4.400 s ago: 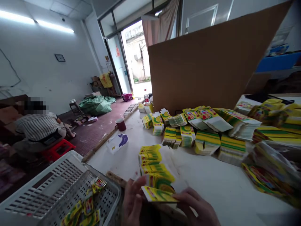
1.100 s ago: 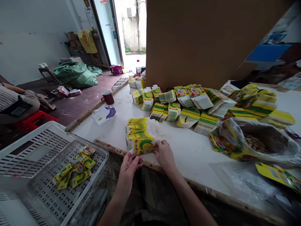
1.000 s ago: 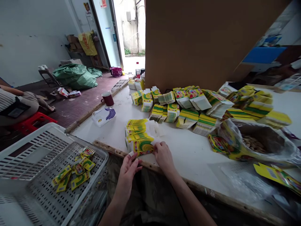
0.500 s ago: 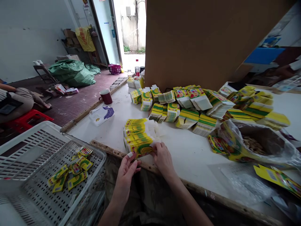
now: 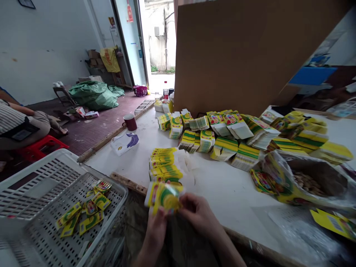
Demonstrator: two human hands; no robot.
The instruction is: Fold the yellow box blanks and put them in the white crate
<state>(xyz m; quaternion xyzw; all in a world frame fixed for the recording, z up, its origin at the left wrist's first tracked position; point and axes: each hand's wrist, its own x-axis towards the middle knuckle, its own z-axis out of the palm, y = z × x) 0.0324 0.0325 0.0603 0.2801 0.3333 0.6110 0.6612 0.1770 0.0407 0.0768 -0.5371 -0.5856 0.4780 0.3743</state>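
Observation:
A small yellow carton with a green arc printed on it is held up just past the table's front edge, blurred by motion. My left hand grips it from below, fingers partly hidden behind it. At its right end my right hand pinches the carton between thumb and fingers. Right behind it, a fanned row of flat yellow cartons lies on the white table, their pale flaps pointing right.
Several bundles of cartons line the brown board. An open bag of small tan pieces stands at right, near clear plastic. The white basket at left holds several small yellow packs. A mug and a seated person are farther left.
One carton has come off the front of the fanned row and is now lifted toward me in both hands. My left hand has closed on it. The view has tilted up slightly.

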